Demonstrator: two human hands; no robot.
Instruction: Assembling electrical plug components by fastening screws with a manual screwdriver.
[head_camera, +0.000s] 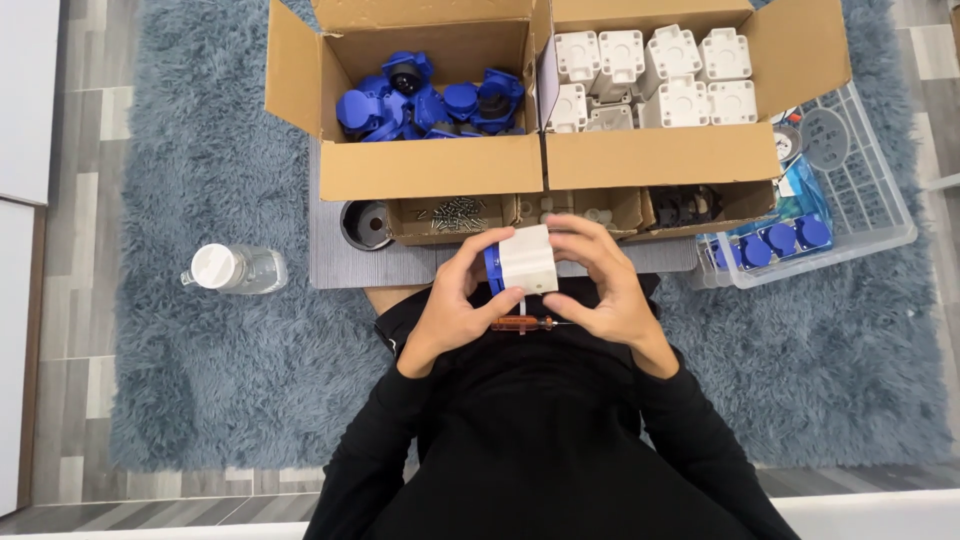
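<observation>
White housing (528, 258) with blue cover (493, 268): held at centre, near the body, above a screwdriver (522, 323) on the lap. Left hand (450, 305) and right hand (605, 290) both grip it, fingers curled round its sides. Step judged: pressing the parts together; fastening calls for screws (458, 212) from the far tray.

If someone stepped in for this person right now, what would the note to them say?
Left hand and right hand: both grip one white housing with a blue part on its left side.
Screwdriver: on the lap, under the hands.
Blue parts box and white housings box: ahead; small trays of screws in front.
Done: several assembled pieces lie in the clear bin, right.
Left: many loose parts in both boxes.
</observation>
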